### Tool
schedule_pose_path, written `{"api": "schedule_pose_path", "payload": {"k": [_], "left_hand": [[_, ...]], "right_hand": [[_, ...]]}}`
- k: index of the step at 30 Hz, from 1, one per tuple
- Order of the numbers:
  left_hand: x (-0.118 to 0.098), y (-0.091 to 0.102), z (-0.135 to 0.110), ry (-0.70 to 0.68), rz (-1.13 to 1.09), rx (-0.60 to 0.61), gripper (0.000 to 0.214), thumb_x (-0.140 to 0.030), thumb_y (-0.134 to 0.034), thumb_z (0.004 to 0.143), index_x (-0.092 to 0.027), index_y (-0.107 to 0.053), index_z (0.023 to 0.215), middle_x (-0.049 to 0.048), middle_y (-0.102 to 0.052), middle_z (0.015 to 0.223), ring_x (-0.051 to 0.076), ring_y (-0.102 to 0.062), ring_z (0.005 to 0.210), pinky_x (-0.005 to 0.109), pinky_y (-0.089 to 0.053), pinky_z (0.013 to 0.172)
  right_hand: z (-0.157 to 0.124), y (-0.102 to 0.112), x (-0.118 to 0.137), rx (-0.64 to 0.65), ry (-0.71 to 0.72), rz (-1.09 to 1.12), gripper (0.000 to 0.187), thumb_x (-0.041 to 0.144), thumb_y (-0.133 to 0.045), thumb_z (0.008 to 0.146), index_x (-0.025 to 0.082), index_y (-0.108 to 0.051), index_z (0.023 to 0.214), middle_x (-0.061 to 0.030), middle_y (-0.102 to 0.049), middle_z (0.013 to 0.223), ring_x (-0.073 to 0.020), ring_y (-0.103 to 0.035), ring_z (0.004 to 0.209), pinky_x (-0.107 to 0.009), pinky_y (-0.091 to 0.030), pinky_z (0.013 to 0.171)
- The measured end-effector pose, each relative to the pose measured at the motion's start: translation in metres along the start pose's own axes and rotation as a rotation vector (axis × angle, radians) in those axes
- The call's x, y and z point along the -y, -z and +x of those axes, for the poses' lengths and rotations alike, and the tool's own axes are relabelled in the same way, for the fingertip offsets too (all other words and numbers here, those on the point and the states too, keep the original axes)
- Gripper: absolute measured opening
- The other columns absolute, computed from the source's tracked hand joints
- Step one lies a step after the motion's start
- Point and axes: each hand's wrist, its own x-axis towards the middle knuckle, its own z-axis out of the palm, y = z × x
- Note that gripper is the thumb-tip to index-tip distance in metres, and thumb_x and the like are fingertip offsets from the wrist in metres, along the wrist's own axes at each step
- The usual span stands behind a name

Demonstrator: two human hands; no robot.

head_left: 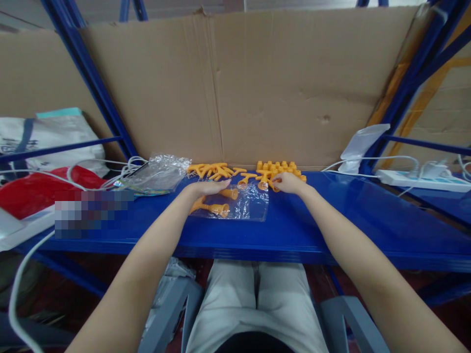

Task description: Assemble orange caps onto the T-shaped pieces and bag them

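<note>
My left hand [211,187] is stretched out flat, over the upper left of a clear plastic bag [252,208]. Partly under that hand, orange-yellow plastic pieces with flared round ends, such as this flared piece [219,210], lie at the bag. My right hand [289,183] has its fingertips closed on a small orange-yellow plastic piece [275,187], partly hidden by the fingers. Just left of it are a T-shaped piece with a cup end [244,181] and another cup-ended piece [263,185]. Behind the hands are a heap of branched orange pieces [213,170] and rows of short orange cylinders [275,166].
Crinkled clear bags [162,171], white cables [134,164] and a red item [44,189] lie at the left of the blue shelf [290,235]. A cardboard sheet [275,88] stands behind. At right are a power strip [437,181] and a translucent plastic item [360,147].
</note>
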Motion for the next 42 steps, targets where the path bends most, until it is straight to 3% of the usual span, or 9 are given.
{"api": "schedule_pose_path", "payload": {"k": [4, 9, 13, 17, 21, 26, 31, 37, 42], "left_hand": [[0.002, 0.004, -0.002, 0.067, -0.029, 0.054, 0.051, -0.054, -0.053, 0.088, -0.031, -0.061, 0.132, 0.0071, -0.064, 0.139, 0.025, -0.049, 0.139, 0.04, -0.043, 0.107], [0.004, 0.006, -0.002, 0.094, -0.037, 0.051, 0.051, -0.055, -0.055, 0.085, -0.031, -0.063, 0.129, 0.0062, -0.068, 0.134, 0.024, -0.053, 0.134, 0.037, -0.046, 0.104], [0.003, 0.006, -0.002, 0.111, -0.053, 0.045, 0.052, -0.056, -0.056, 0.083, -0.031, -0.063, 0.128, 0.0066, -0.065, 0.138, 0.026, -0.051, 0.137, 0.039, -0.045, 0.106], [0.002, 0.006, -0.002, 0.13, -0.062, 0.031, 0.05, -0.055, -0.058, 0.083, -0.029, -0.065, 0.125, 0.0078, -0.063, 0.14, 0.027, -0.049, 0.139, 0.04, -0.045, 0.106], [0.0, 0.006, -0.003, 0.122, -0.069, 0.035, 0.046, -0.052, -0.06, 0.084, -0.03, -0.066, 0.124, 0.0075, -0.063, 0.141, 0.028, -0.048, 0.14, 0.041, -0.044, 0.108], [0.0, 0.006, -0.003, 0.132, -0.064, 0.029, 0.048, -0.051, -0.058, 0.086, -0.029, -0.064, 0.129, 0.0084, -0.059, 0.145, 0.029, -0.045, 0.142, 0.044, -0.042, 0.112], [0.004, 0.007, 0.0, 0.104, -0.028, 0.068, 0.055, -0.056, -0.053, 0.088, -0.029, -0.06, 0.135, 0.0076, -0.055, 0.149, 0.028, -0.042, 0.145, 0.043, -0.039, 0.114], [0.009, 0.008, 0.003, 0.067, 0.063, 0.147, 0.066, -0.062, -0.038, 0.093, -0.031, -0.044, 0.151, 0.0043, -0.043, 0.158, 0.026, -0.033, 0.15, 0.043, -0.03, 0.12], [0.009, 0.009, 0.003, 0.027, 0.108, 0.148, 0.066, -0.061, -0.037, 0.093, -0.031, -0.043, 0.152, 0.0043, -0.049, 0.155, 0.027, -0.037, 0.147, 0.044, -0.032, 0.118]], "right_hand": [[-0.002, 0.001, 0.009, 0.101, 0.045, 0.165, 0.032, 0.012, -0.052, 0.087, 0.022, -0.079, 0.101, -0.0085, -0.078, 0.1, -0.0291, -0.072, 0.097, -0.048, -0.055, 0.092], [-0.002, -0.006, 0.016, 0.121, 0.103, 0.155, 0.044, 0.003, -0.046, 0.086, 0.022, -0.076, 0.112, -0.0072, -0.075, 0.116, -0.0281, -0.068, 0.113, -0.047, -0.051, 0.101], [0.0, -0.013, 0.022, 0.11, 0.099, 0.13, 0.041, 0.008, -0.044, 0.092, 0.019, -0.074, 0.117, -0.0081, -0.068, 0.132, -0.0276, -0.06, 0.127, -0.043, -0.044, 0.112], [-0.001, -0.016, 0.027, 0.156, 0.116, 0.167, 0.043, 0.022, -0.037, 0.1, 0.016, -0.068, 0.129, -0.01, -0.06, 0.143, -0.0275, -0.052, 0.137, -0.045, -0.036, 0.118], [-0.002, -0.02, 0.024, 0.189, 0.113, 0.177, 0.046, 0.023, -0.042, 0.098, 0.018, -0.058, 0.141, -0.0092, -0.053, 0.15, -0.0263, -0.046, 0.142, -0.046, -0.034, 0.119], [-0.002, -0.027, 0.019, 0.161, 0.152, 0.109, 0.06, 0.002, -0.044, 0.087, 0.018, -0.054, 0.144, -0.0113, -0.056, 0.147, -0.023, -0.054, 0.135, -0.04, -0.041, 0.114], [-0.003, -0.028, 0.023, 0.045, 0.183, -0.073, 0.046, 0.007, -0.048, 0.09, 0.022, -0.061, 0.131, -0.0112, -0.063, 0.139, -0.0272, -0.058, 0.128, -0.043, -0.048, 0.103], [-0.004, -0.026, 0.03, 0.025, 0.237, -0.291, 0.043, 0.008, -0.045, 0.089, 0.022, -0.061, 0.128, -0.0133, -0.066, 0.126, -0.0285, -0.063, 0.115, -0.041, -0.048, 0.091], [0.0, -0.029, 0.024, -0.043, 0.266, -0.218, 0.047, 0.004, -0.042, 0.085, 0.019, -0.06, 0.126, -0.0161, -0.062, 0.126, -0.0285, -0.063, 0.109, -0.041, -0.048, 0.089]]}}
